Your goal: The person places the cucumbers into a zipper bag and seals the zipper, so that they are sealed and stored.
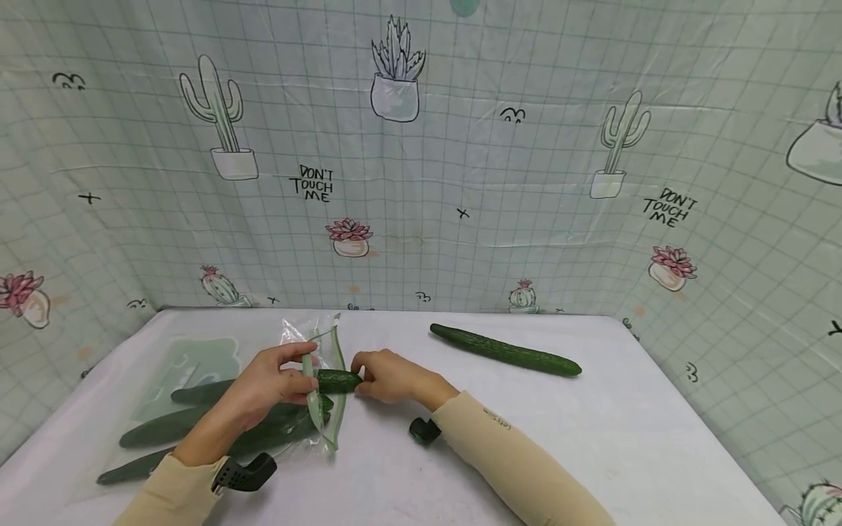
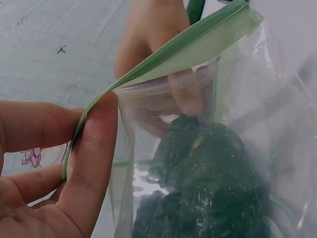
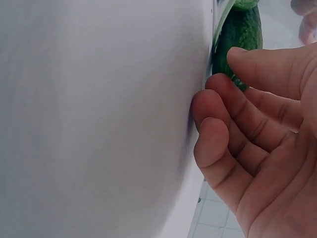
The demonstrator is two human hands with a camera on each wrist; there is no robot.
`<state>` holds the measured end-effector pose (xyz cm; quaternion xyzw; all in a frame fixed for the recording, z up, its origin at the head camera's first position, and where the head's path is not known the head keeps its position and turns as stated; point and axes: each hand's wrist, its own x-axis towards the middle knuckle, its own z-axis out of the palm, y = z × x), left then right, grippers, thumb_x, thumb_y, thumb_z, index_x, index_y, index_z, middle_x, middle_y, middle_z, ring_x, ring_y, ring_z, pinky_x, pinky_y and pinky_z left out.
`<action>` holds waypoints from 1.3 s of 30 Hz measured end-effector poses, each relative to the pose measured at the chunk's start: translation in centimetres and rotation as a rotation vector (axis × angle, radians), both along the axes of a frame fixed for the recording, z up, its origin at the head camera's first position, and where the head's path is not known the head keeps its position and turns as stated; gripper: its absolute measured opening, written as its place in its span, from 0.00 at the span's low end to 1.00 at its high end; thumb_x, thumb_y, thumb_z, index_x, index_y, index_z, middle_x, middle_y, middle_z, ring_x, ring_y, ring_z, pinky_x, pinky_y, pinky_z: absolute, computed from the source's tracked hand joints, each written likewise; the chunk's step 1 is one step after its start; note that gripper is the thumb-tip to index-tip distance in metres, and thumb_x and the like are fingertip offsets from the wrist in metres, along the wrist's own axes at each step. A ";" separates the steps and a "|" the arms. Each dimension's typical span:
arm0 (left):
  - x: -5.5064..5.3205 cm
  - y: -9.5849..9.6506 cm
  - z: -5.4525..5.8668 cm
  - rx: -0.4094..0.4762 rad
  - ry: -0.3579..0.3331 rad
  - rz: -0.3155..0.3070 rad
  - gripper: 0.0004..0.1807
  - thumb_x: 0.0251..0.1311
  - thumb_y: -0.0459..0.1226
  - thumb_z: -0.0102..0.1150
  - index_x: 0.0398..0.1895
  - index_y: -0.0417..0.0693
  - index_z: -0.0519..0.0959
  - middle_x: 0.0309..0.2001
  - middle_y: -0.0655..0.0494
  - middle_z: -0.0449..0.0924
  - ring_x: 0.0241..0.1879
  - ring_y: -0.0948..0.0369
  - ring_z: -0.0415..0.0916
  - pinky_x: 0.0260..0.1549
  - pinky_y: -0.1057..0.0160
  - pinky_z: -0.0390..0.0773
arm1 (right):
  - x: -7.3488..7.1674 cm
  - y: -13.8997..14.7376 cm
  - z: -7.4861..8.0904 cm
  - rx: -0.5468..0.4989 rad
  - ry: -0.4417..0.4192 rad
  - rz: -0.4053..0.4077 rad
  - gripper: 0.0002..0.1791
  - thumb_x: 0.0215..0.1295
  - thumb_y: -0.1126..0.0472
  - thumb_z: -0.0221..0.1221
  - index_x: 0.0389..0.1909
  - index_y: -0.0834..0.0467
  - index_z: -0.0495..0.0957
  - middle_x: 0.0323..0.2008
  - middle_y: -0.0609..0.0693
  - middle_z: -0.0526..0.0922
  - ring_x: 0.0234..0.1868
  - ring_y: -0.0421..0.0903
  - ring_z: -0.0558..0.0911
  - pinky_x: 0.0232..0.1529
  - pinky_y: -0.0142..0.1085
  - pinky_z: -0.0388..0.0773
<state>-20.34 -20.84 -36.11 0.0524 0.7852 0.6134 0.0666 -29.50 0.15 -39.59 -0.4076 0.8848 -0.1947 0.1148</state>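
Note:
A clear zip bag (image 1: pixel 337 420) with a green-edged mouth lies on the left of the table, its opening toward the right. Dark green cucumbers (image 1: pixel 158 427) lie inside it, side by side. My left hand (image 1: pixel 263 383) pinches one lip of the bag's mouth between thumb and fingers; the left wrist view shows the green zip strip (image 2: pixel 163 54) stretched away from that grip. At the mouth, my right hand (image 1: pixel 391 376) grips the end of a cucumber (image 1: pixel 338 380) that sticks out of the bag. In the right wrist view, thumb and fingers meet around its tip (image 3: pixel 242 42).
Another cucumber (image 1: pixel 506 351) lies alone at the back right of the white table (image 1: pixel 592 446). A cactus-print curtain (image 1: pixel 421 168) hangs behind the table and at its sides. Each wrist carries a small black camera mount (image 1: pixel 246 473).

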 end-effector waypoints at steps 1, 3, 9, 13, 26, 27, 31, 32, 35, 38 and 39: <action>0.0 0.0 0.0 0.000 -0.001 0.000 0.37 0.58 0.25 0.57 0.71 0.31 0.56 0.58 0.34 0.61 0.33 0.57 0.79 0.36 0.55 0.83 | 0.0 0.0 0.0 0.002 0.002 -0.003 0.13 0.63 0.60 0.62 0.48 0.55 0.75 0.27 0.42 0.78 0.28 0.36 0.75 0.33 0.28 0.72; 0.0 0.1 0.0 0.001 0.003 -0.005 0.37 0.58 0.25 0.57 0.71 0.31 0.55 0.58 0.33 0.61 0.33 0.57 0.79 0.35 0.55 0.83 | 0.1 -0.1 -0.1 0.004 0.007 -0.003 0.13 0.63 0.59 0.63 0.47 0.54 0.75 0.26 0.42 0.77 0.27 0.37 0.74 0.31 0.28 0.72; 0.0 0.1 0.1 0.006 -0.004 0.008 0.37 0.57 0.25 0.58 0.70 0.31 0.56 0.58 0.34 0.60 0.33 0.57 0.79 0.35 0.55 0.83 | 0.4 -0.7 0.1 -0.018 -0.015 0.021 0.16 0.61 0.60 0.64 0.48 0.54 0.74 0.24 0.42 0.77 0.26 0.36 0.74 0.29 0.27 0.71; -0.1 0.1 0.2 0.004 -0.007 0.020 0.37 0.56 0.24 0.57 0.70 0.31 0.57 0.58 0.34 0.60 0.34 0.56 0.80 0.36 0.55 0.83 | 0.6 -1.5 0.2 -0.019 -0.046 0.044 0.17 0.60 0.60 0.65 0.49 0.55 0.73 0.25 0.41 0.77 0.27 0.35 0.75 0.30 0.25 0.72; 0.0 -0.1 0.2 0.005 -0.002 0.011 0.37 0.58 0.25 0.57 0.71 0.32 0.56 0.60 0.33 0.60 0.35 0.57 0.80 0.36 0.55 0.83 | 0.8 -3.0 0.4 -0.045 -0.106 0.067 0.29 0.52 0.59 0.71 0.55 0.57 0.72 0.27 0.41 0.78 0.30 0.34 0.76 0.35 0.25 0.73; 0.0 -0.1 0.2 0.006 -0.001 0.007 0.37 0.58 0.25 0.57 0.71 0.32 0.56 0.60 0.33 0.59 0.35 0.57 0.80 0.37 0.55 0.83 | 0.8 -3.0 0.4 -0.045 -0.105 0.070 0.30 0.52 0.58 0.71 0.56 0.57 0.72 0.28 0.41 0.78 0.30 0.34 0.76 0.35 0.25 0.73; 0.1 -0.2 0.2 0.010 0.010 -0.006 0.36 0.59 0.25 0.57 0.71 0.32 0.55 0.62 0.32 0.57 0.35 0.56 0.80 0.37 0.54 0.83 | 0.8 -3.3 0.3 -0.043 -0.102 0.078 0.31 0.51 0.57 0.72 0.56 0.56 0.72 0.31 0.42 0.78 0.33 0.35 0.75 0.37 0.25 0.72; 0.1 -0.2 0.2 0.011 0.007 -0.003 0.36 0.59 0.25 0.57 0.71 0.32 0.55 0.62 0.32 0.57 0.35 0.56 0.80 0.37 0.54 0.83 | 0.8 -3.4 0.2 -0.040 -0.101 0.078 0.31 0.51 0.57 0.72 0.56 0.55 0.72 0.31 0.42 0.78 0.33 0.35 0.75 0.37 0.25 0.72; 0.0 -0.4 0.1 0.011 0.000 0.000 0.37 0.59 0.25 0.57 0.71 0.32 0.55 0.63 0.32 0.56 0.35 0.57 0.79 0.37 0.55 0.83 | 0.8 -3.4 0.1 -0.035 -0.102 0.074 0.31 0.51 0.57 0.72 0.57 0.55 0.72 0.31 0.41 0.77 0.34 0.35 0.75 0.37 0.25 0.72; 0.0 -0.4 0.2 0.012 -0.011 0.002 0.36 0.59 0.25 0.57 0.71 0.33 0.56 0.63 0.33 0.55 0.35 0.57 0.79 0.38 0.55 0.83 | 0.8 -3.4 0.1 -0.037 -0.107 0.069 0.31 0.51 0.57 0.72 0.57 0.55 0.71 0.31 0.41 0.77 0.34 0.35 0.75 0.38 0.26 0.72; 0.0 -0.5 0.2 0.009 -0.008 -0.004 0.36 0.59 0.26 0.56 0.71 0.33 0.55 0.63 0.32 0.54 0.35 0.57 0.79 0.38 0.55 0.83 | 0.8 -3.4 0.1 -0.038 -0.106 0.069 0.31 0.51 0.57 0.72 0.57 0.55 0.71 0.31 0.41 0.77 0.34 0.35 0.75 0.37 0.26 0.72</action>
